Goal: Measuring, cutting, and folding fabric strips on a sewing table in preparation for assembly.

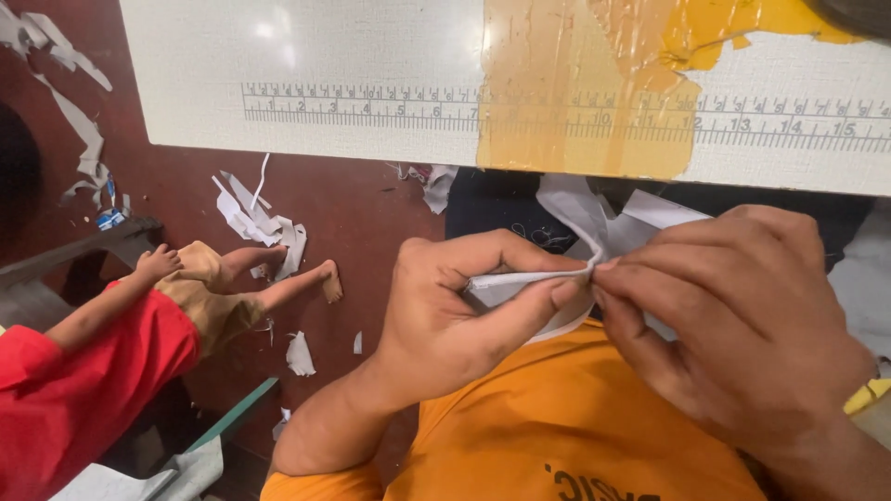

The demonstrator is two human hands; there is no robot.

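Both of my hands pinch a small folded piece of white fabric (pixel 594 218) just below the table's near edge, above my orange shirt (pixel 557 417). My left hand (pixel 455 315) holds a narrow folded edge of it between thumb and forefinger. My right hand (pixel 742 334) grips the same fold from the right, fingertips meeting those of the left. The rest of the white fabric bunches up behind my fingers against dark cloth.
A white work table (pixel 325 56) with a printed ruler strip and a patch of brown tape (pixel 575 93) fills the top. Below it lies a dark red floor (pixel 353 213) strewn with white fabric scraps (pixel 255 218). A small person in red (pixel 102 362) lies at the left.
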